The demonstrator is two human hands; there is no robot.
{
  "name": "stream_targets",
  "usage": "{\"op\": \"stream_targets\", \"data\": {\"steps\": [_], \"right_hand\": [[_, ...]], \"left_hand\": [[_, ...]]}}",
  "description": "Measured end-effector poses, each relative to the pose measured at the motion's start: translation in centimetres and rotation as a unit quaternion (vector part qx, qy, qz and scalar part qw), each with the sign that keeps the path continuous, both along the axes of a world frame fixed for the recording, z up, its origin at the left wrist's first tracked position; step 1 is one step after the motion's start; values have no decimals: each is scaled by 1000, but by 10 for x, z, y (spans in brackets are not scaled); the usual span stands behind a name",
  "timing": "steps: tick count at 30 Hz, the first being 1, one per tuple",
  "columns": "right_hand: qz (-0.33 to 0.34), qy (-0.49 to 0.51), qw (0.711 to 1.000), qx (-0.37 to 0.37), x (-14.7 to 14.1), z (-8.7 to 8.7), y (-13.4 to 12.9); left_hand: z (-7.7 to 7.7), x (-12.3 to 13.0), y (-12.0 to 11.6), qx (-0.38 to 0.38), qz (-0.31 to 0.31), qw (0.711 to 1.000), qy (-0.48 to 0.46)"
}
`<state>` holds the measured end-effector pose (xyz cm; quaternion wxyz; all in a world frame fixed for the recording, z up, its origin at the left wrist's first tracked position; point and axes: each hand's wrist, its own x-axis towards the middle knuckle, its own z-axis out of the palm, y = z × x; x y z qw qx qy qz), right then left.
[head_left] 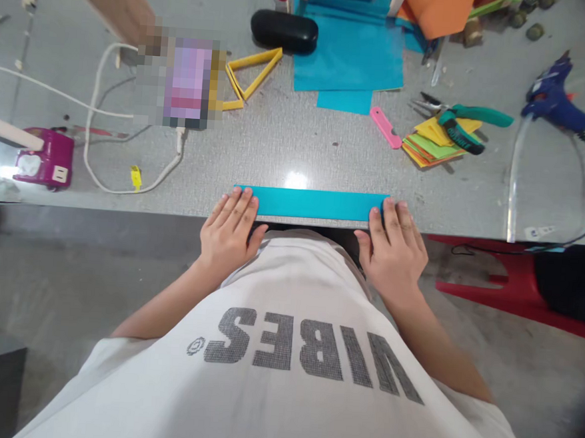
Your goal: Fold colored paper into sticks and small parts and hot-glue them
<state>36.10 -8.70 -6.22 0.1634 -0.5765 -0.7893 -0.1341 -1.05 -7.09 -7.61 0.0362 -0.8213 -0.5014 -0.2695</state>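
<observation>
A long blue paper strip (313, 204) lies flat along the front edge of the grey table (298, 139). My left hand (230, 225) rests on its left end, fingers stretched out flat and thumb apart. On the right end lie the fingertips of my right hand (394, 239), also extended, with the thumb spread towards the table edge. Neither hand grips the strip; both press on it from above.
Behind the strip are a pink cutter (386, 127), coloured paper notes (435, 145), pliers (462, 117), blue sheets (348, 59), a black case (284, 31) and folded yellow strips (255, 73). A blue glue gun (561, 101) stands right; a purple lamp (49, 158) and cable (95, 92) lie left.
</observation>
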Motion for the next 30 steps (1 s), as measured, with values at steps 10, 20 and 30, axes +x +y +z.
{"op": "stream_targets", "data": {"steps": [10, 20, 30], "right_hand": [[54, 1, 997, 56, -5, 17, 11], [134, 27, 987, 87, -19, 26, 22], [91, 79, 993, -3, -20, 30, 23]], "left_hand": [[6, 17, 4, 147, 14, 988, 39], [28, 8, 22, 90, -95, 991, -3], [62, 5, 38, -215, 11, 971, -100]]}}
